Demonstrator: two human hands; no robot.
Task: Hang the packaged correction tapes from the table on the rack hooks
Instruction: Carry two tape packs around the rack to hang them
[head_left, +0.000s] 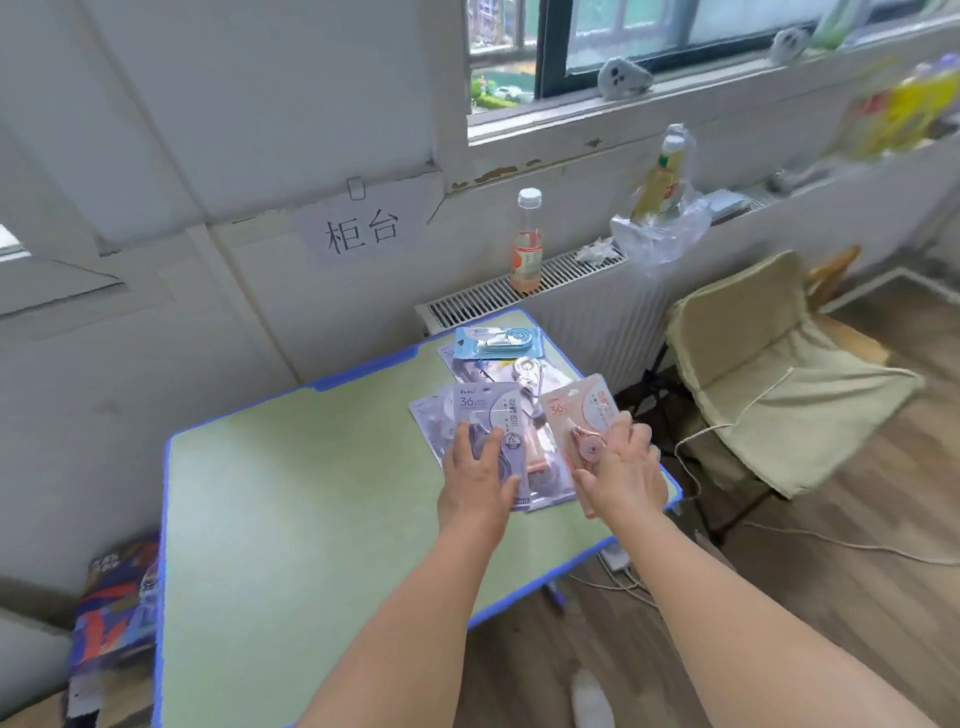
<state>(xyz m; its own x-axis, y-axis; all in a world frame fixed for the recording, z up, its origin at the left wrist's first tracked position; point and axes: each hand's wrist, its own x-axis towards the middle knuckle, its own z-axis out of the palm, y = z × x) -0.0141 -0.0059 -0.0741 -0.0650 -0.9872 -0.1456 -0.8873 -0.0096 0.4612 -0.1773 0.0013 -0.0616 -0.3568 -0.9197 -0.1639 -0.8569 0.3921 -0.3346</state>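
Now my left hand (480, 475) flat on purple pack (491, 415), right hand (626, 467) pinching pink pack (576, 410); light, slippery blister card, probably best gripped by edge.

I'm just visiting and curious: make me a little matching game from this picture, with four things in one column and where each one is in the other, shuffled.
Things:
1. purple packet
2. pink packet
3. blue packet
4. pink drink bottle

Places:
A. at the far end of the green table, no hand on it
B. standing on the radiator grille by the wall
C. under the left hand
D. in the grip of the right hand

Pairs: 1-C, 2-D, 3-A, 4-B
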